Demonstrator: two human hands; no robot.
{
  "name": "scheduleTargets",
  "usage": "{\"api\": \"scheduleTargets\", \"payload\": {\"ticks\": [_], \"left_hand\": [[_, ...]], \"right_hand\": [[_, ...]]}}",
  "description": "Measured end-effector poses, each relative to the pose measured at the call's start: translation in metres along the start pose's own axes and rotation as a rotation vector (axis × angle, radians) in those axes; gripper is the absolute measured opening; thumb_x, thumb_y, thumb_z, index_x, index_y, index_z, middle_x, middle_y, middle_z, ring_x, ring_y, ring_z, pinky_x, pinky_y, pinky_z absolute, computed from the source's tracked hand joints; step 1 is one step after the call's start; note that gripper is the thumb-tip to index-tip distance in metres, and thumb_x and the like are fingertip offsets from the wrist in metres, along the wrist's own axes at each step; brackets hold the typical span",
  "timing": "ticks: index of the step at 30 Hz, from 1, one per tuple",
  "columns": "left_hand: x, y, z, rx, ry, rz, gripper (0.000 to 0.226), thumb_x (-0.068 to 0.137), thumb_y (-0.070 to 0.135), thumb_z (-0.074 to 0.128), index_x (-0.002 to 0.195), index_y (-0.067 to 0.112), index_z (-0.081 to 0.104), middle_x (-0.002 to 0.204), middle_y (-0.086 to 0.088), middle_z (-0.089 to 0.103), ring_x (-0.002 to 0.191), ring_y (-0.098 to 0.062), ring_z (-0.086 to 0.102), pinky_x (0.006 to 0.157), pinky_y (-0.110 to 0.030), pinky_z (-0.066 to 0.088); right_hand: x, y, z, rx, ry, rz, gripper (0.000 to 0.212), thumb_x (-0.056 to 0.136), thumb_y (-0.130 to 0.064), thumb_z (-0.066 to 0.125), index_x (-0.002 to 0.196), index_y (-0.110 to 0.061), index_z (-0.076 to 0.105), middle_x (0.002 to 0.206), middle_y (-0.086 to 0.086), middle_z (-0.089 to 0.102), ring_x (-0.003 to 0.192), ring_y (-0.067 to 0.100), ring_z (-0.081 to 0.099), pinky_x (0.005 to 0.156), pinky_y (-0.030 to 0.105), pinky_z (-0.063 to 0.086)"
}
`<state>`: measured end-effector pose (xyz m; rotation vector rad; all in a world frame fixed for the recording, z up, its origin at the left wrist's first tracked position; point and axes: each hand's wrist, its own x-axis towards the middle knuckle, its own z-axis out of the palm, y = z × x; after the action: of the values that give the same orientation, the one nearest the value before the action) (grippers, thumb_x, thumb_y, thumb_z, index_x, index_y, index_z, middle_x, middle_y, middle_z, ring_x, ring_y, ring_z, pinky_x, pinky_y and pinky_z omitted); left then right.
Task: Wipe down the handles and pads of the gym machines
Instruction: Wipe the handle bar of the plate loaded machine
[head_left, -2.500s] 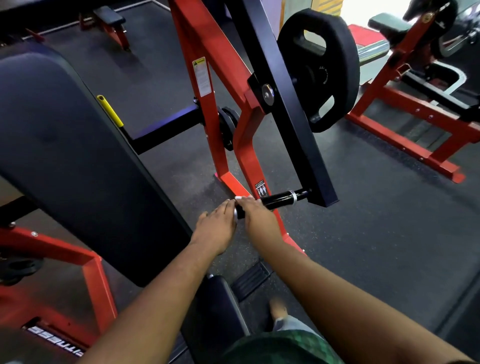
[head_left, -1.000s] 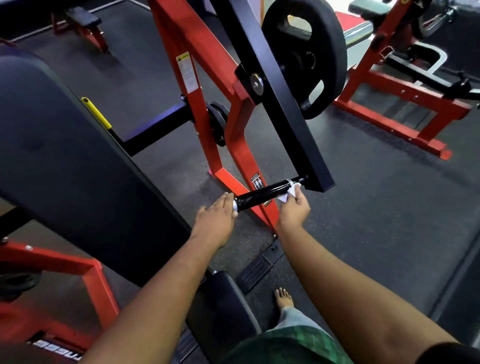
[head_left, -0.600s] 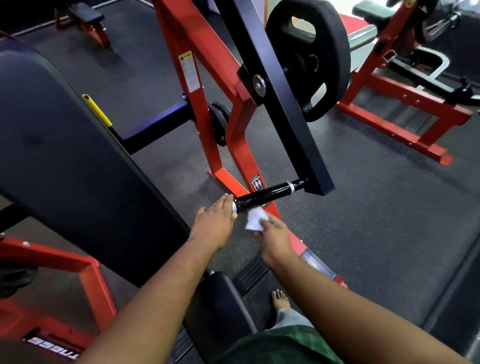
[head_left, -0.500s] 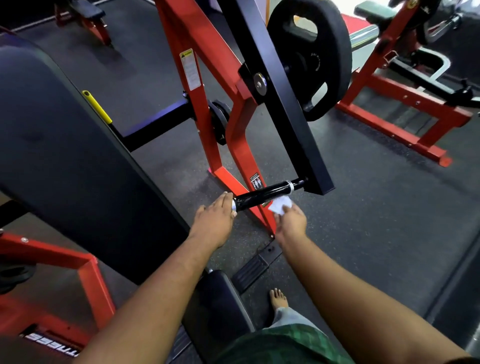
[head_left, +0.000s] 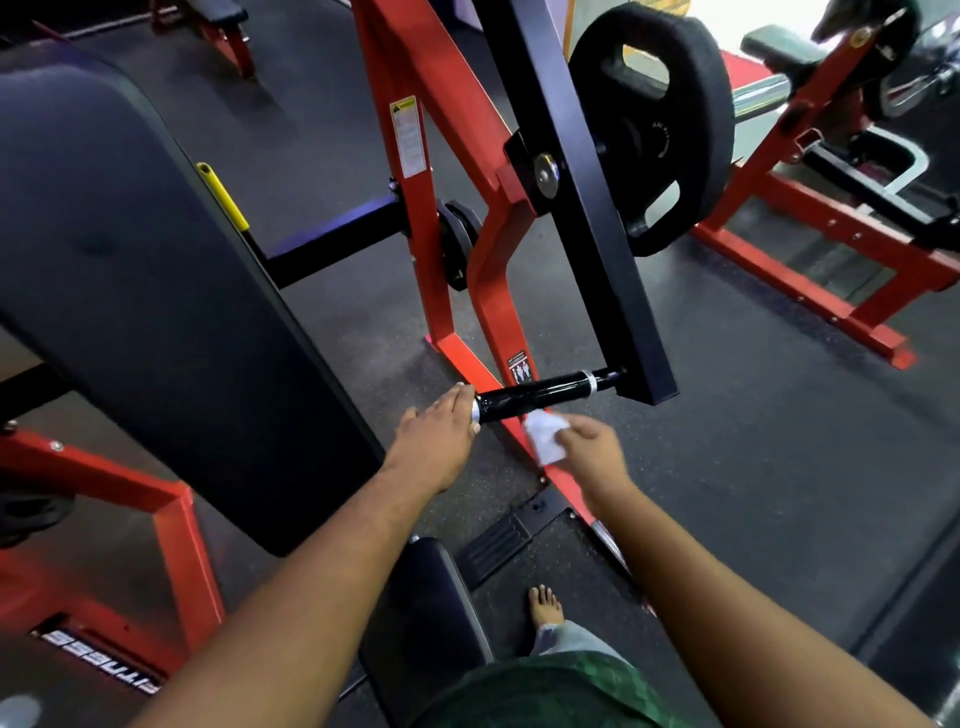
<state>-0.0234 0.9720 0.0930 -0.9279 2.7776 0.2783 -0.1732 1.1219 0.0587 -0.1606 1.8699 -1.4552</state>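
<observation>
Dark rubber gym floor (head_left: 753, 467), speckled.
Red machine frame (head_left: 452, 332) planted ctr; 2nd red frame (head_left: 810, 291) far rt; black ribbed footplate (head_left: 498, 540) flat nr bottom; bare foot (head_left: 545, 605) just beside it.

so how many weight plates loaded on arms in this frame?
1 clear: weight plate upper right, behind the black lever arm. Dark discs at far right and left edge are too unclear to count.
</observation>
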Motion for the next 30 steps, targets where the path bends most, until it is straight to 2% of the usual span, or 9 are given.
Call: {"api": "scheduleTargets", "payload": {"ticks": [4, 8, 13, 16, 18, 20, 23, 27, 30], "left_hand": [[0.000, 0.002, 0.003, -0.022, 0.008, -0.020, 0.057, 0.111, 0.037, 0.035, 0.161, 0.016, 0.015, 0.171, -0.004, 0.020, 0.148, -0.025, 0.039, 0.115, -0.052, 0.036], [-0.001, 0.004, 0.003, -0.037, 0.011, -0.046, 0.057, 0.111, 0.035, 0.036, 0.161, 0.017, 0.015, 0.171, -0.004, 0.019, 0.149, -0.025, 0.039, 0.115, -0.052, 0.035], [-0.005, 0.009, 0.007, -0.085, 0.040, -0.096, 0.060, 0.111, 0.035, 0.036, 0.163, 0.020, 0.011, 0.172, -0.002, 0.017, 0.149, -0.023, 0.039, 0.119, -0.050, 0.031], [-0.006, 0.009, 0.010, -0.082, 0.056, -0.131, 0.063, 0.111, 0.036, 0.035, 0.164, 0.021, 0.006, 0.172, -0.001, 0.018, 0.149, -0.021, 0.039, 0.120, -0.047, 0.028], [-0.009, 0.011, 0.008, -0.084, 0.041, -0.141, 0.065, 0.111, 0.038, 0.034, 0.165, 0.019, 0.004, 0.171, -0.002, 0.020, 0.150, -0.021, 0.036, 0.121, -0.048, 0.027], [-0.014, 0.013, 0.007, -0.088, 0.018, -0.140, 0.066, 0.111, 0.039, 0.033, 0.165, 0.018, 0.000, 0.172, -0.003, 0.018, 0.153, -0.021, 0.030, 0.124, -0.049, 0.023], [-0.027, 0.016, 0.006, -0.076, -0.008, -0.177, 0.071, 0.111, 0.040, 0.033, 0.165, 0.018, -0.008, 0.173, -0.002, 0.010, 0.157, -0.020, 0.020, 0.125, -0.050, 0.018], [-0.052, 0.015, 0.008, -0.056, -0.039, -0.211, 0.075, 0.110, 0.045, 0.034, 0.164, 0.021, -0.013, 0.174, 0.001, -0.001, 0.159, -0.016, 0.009, 0.125, -0.051, 0.015], [-0.083, 0.005, 0.008, -0.060, -0.012, -0.227, 0.077, 0.109, 0.047, 0.036, 0.164, 0.021, -0.010, 0.174, 0.002, -0.001, 0.159, -0.015, 0.009, 0.125, -0.052, 0.016]], "right_hand": [[0.028, -0.032, -0.042, -0.449, 0.324, -0.510, 0.036, 0.098, -0.006, 0.051, 0.126, -0.017, 0.071, 0.112, 0.003, 0.075, 0.095, 0.018, 0.068, 0.082, 0.026, 0.051], [0.056, -0.036, -0.015, -1.073, 0.047, -0.507, 0.045, 0.099, -0.003, 0.041, 0.138, -0.018, 0.058, 0.125, 0.015, 0.065, 0.105, 0.037, 0.066, 0.085, 0.042, 0.051], [0.019, -0.008, 0.033, -0.872, -0.156, -0.754, 0.051, 0.099, 0.004, 0.047, 0.146, -0.015, 0.053, 0.150, 0.009, 0.053, 0.136, 0.023, 0.052, 0.112, 0.034, 0.042], [0.004, -0.019, 0.026, -0.608, -0.307, -0.905, 0.050, 0.096, 0.006, 0.050, 0.140, -0.015, 0.061, 0.141, 0.000, 0.061, 0.130, 0.008, 0.054, 0.114, 0.020, 0.036], [0.016, -0.028, 0.006, -0.558, -0.170, -0.872, 0.053, 0.097, 0.005, 0.047, 0.139, -0.024, 0.063, 0.135, -0.010, 0.063, 0.120, 0.000, 0.056, 0.104, 0.010, 0.037], [0.039, -0.032, -0.011, -0.632, -0.018, -0.735, 0.054, 0.098, 0.004, 0.044, 0.140, -0.025, 0.061, 0.132, -0.004, 0.066, 0.116, 0.010, 0.060, 0.099, 0.018, 0.043], [0.042, -0.026, -0.002, -0.918, -0.121, -0.708, 0.051, 0.097, 0.003, 0.045, 0.142, -0.019, 0.057, 0.138, 0.008, 0.062, 0.124, 0.030, 0.060, 0.100, 0.040, 0.048], [0.000, -0.014, 0.038, -0.806, -0.296, -0.815, 0.051, 0.100, 0.002, 0.045, 0.149, -0.013, 0.050, 0.153, 0.008, 0.049, 0.142, 0.024, 0.045, 0.116, 0.032, 0.033], [-0.031, -0.013, 0.052, -0.670, -0.308, -0.742, 0.049, 0.102, -0.001, 0.043, 0.149, -0.013, 0.048, 0.143, 0.008, 0.056, 0.132, 0.026, 0.052, 0.110, 0.024, 0.036]]}}
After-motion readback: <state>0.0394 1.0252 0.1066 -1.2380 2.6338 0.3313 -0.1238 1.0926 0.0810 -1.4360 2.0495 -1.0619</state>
